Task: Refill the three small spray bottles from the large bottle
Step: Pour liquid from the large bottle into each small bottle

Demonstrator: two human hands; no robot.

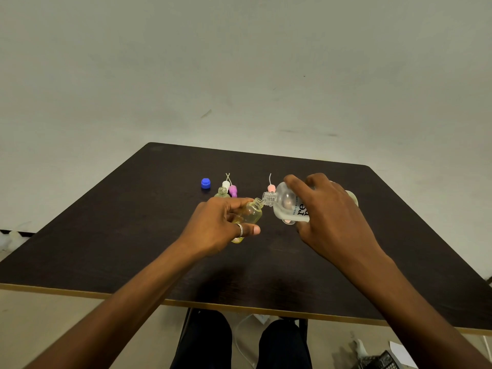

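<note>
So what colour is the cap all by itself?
The cap is blue; head view shows it.

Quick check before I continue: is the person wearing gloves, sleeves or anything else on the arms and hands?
No gloves or sleeves show. The left forearm and right forearm are bare to the frame edge. The left hand wears a plain silver-coloured ring on the digit nearest the camera. The right hand shows no ring, and neither wrist carries a watch or band.

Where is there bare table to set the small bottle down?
Bare table left of the blue cap, along the far edge behind the pink spray head, and right of the right hand. Crowded mid-table: white spray head, purple spray head and another open bottle behind the left hand.
</note>
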